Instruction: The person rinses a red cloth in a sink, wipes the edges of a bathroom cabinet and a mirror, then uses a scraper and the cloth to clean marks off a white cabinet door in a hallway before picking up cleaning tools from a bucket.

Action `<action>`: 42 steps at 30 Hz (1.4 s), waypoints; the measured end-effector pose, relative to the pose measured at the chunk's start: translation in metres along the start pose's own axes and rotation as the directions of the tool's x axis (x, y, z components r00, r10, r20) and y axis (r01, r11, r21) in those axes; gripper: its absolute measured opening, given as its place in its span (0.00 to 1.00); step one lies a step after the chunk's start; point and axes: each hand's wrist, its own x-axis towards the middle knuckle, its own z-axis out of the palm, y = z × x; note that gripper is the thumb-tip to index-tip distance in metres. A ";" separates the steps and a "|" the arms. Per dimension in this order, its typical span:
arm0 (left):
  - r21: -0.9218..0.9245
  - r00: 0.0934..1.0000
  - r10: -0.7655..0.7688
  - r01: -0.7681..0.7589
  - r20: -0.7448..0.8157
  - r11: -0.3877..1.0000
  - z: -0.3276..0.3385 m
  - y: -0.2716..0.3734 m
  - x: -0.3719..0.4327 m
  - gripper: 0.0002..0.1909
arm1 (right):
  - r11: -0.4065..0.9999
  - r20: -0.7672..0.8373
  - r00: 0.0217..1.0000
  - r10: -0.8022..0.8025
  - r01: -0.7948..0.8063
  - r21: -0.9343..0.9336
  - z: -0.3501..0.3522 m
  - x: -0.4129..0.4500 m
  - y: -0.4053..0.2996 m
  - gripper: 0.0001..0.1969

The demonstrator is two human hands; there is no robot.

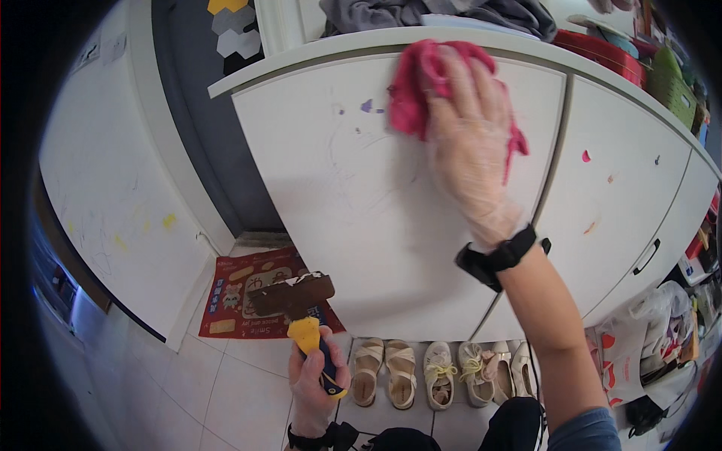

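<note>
My right hand [471, 144], in a clear thin glove, presses a crumpled pink cloth [412, 96] against the upper part of a white cabinet door [366, 242]. Just left of the cloth, purple specks [367, 106] and faint scribbled lines mark the door. Low in front of me, my left hand [318, 372], gloved too, grips a scraper [318, 338] by its yellow and dark blue handle. The scraper's wide brown blade points up, with white residue along its edge.
Sandals [368, 372], laced shoes [440, 375] and flats stand along the cabinet's foot. A red doormat [225, 304] lies by the grey door [208, 141]. Grey clothing [383, 17] and a green basket [671, 90] rest on the cabinet top. Plastic bags [626, 361] sit at the right.
</note>
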 end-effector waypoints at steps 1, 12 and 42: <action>-0.013 1.000 0.001 -0.001 0.002 1.000 -0.007 0.003 0.000 0.23 | 1.000 0.012 1.000 -0.016 0.016 0.020 0.008 0.004 -0.016 0.15; -0.112 0.995 0.093 -0.096 -0.034 0.989 -0.054 0.040 -0.001 0.22 | 0.703 0.420 0.579 -0.698 0.447 0.553 0.055 -0.142 -0.142 0.25; 0.045 0.920 -0.012 0.033 -0.392 0.998 -0.109 0.012 -0.024 0.18 | 0.983 -0.133 0.981 0.138 -0.152 -0.100 0.003 -0.024 -0.001 0.28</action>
